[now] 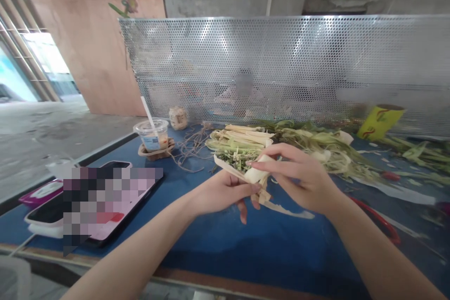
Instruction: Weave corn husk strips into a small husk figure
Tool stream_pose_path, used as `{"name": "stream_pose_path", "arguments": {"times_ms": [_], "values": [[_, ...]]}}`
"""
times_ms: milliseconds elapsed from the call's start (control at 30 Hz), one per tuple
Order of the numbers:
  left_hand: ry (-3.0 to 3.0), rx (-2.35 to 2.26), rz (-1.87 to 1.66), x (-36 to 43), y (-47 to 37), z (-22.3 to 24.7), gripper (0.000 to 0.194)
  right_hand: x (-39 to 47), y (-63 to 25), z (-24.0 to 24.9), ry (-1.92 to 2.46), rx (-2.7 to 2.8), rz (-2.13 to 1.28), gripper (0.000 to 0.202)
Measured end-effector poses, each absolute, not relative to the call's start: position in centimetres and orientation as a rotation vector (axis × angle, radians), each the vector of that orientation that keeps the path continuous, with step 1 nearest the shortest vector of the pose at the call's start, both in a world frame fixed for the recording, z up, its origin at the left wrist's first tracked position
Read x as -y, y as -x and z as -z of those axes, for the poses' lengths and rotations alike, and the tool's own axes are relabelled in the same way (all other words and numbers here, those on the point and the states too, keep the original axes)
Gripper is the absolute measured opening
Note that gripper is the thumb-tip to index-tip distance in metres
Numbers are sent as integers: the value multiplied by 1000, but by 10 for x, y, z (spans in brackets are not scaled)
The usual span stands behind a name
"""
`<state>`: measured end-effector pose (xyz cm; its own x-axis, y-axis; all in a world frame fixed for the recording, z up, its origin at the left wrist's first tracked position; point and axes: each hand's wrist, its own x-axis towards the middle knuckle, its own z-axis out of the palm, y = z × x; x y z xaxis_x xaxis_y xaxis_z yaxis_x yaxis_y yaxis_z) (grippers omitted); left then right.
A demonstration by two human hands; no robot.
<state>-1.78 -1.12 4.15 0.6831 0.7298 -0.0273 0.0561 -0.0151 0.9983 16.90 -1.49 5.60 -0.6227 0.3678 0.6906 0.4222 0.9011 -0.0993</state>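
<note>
My left hand (220, 192) pinches the lower end of a pale corn-husk-like bundle (262, 168) between thumb and fingers. From the right, my right hand (298, 176) grips the upper part of the same bundle, fingertips pressed on its whitish leaf. Loose yellowish strips dangle below my fingers, and one long strip trails to the right over the blue table (242, 248). Just behind my hands lies a heap of pale and green stalks (242, 139) with small green buds. My palms are partly hidden.
A perforated metal screen (197, 56) backs the table. Leaves and husks (326, 150) spread right, near a yellow cylinder (381, 122) and red-handled scissors (383, 222). Left stand a plastic cup (153, 133) with a straw, a jar (178, 118), twine (191, 147), a phone (49, 208) and a blurred tablet (119, 206).
</note>
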Motion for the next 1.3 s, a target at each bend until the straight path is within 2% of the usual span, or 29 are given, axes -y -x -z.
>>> {"name": "stream_pose_path", "arguments": {"times_ms": [200,400,600,767,833,933,1067,1200,1300], "values": [[-1541,-616,-655,6,20,-40,21,16,-176,-57,537,2342,93,25],[-1548,-662,-656,3,20,-37,24,16,-177,-53,626,2327,118,22],[-1565,-698,-663,1,21,-36,27,20,-171,-55,672,2377,78,11],[-1572,-740,-641,0,22,-36,31,18,-170,-55,739,2372,68,12],[-1581,-759,-634,0,23,-37,31,16,-171,-55,735,2311,4,10],[-1675,-805,-636,-2,24,-38,33,14,-173,-54,806,2148,-150,18],[-1928,-927,-677,-3,25,-38,33,6,-173,-48,924,1749,-506,16],[-2106,-1005,-738,-3,24,-37,32,0,-172,-44,760,1549,-886,28],[-2146,-1011,-729,-1,23,-39,30,-1,-171,-42,693,1539,-975,36]]}}
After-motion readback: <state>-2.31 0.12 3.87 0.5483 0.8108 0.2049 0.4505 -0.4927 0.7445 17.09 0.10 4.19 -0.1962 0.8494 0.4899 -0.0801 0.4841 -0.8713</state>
